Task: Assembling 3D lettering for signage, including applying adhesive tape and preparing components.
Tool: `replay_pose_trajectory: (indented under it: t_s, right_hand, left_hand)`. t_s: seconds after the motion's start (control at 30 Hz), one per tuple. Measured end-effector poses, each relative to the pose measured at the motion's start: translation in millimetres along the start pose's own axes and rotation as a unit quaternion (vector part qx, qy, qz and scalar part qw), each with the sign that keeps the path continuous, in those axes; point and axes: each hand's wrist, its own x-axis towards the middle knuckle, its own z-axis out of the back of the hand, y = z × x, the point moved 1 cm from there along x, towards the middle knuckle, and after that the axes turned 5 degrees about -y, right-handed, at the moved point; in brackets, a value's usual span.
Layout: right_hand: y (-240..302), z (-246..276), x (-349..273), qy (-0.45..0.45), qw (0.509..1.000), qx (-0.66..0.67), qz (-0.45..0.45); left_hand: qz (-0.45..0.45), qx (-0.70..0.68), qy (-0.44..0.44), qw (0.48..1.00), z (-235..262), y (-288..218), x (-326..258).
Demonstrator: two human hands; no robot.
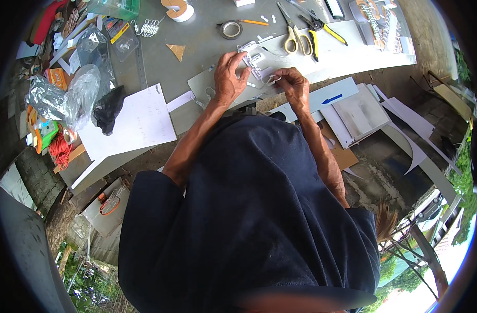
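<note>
My left hand (229,81) lies over the near edge of the work table, its thumb and fingers curled against a cluster of small white modules (255,60) that look strung on thin wire. To its right, my right hand (295,89) pinches the end of a thin pale wire (264,83) that runs back toward the modules. The wire's tip is too small to make out. Beyond the hands lie scissors (292,44) with beige handles, and yellow-and-black wire strippers (316,31). A roll of dark tape (231,29) and a yellow pencil (254,22) rest nearby.
White sheet (129,122), clear plastic bags (84,94) and a black bag (108,110) cover the left end. A white tape roll (182,12) and a bunch of white wired pieces (151,28) sit farther back. Panels (356,115) are stacked below the table's right edge.
</note>
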Motion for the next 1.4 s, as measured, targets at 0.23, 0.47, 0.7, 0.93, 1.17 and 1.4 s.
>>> replay_pose_trajectory:
  t_s: [0.23, 0.47, 0.7, 0.93, 1.17, 1.4]
  right_hand:
    - [4, -6, 6, -0.029, 0.998, -0.06, 0.015]
    - [13, -22, 6, -0.063, 0.977, -0.175, 0.107]
    - [13, -24, 8, -0.05, 0.968, -0.204, 0.135]
    - [8, -19, 7, -0.024, 0.993, -0.104, 0.058]
    - [21, -2, 15, -0.03, 0.982, -0.164, 0.094]
    - [52, 12, 73, -0.165, 0.814, -0.494, 0.258]
  left_hand:
    - [-0.104, 0.02, 0.021, 0.994, -4, -16, -4]
    - [-0.077, -0.008, 0.064, 0.995, -7, -14, -3]
    - [-0.076, -0.01, 0.088, 0.993, -6, -10, -1]
    - [-0.087, 0.003, 0.094, 0.992, -10, -23, 5]
    - [-0.055, 0.001, 0.111, 0.992, -9, -20, 10]
    - [0.076, -0.005, 0.114, 0.99, -15, -21, 14]
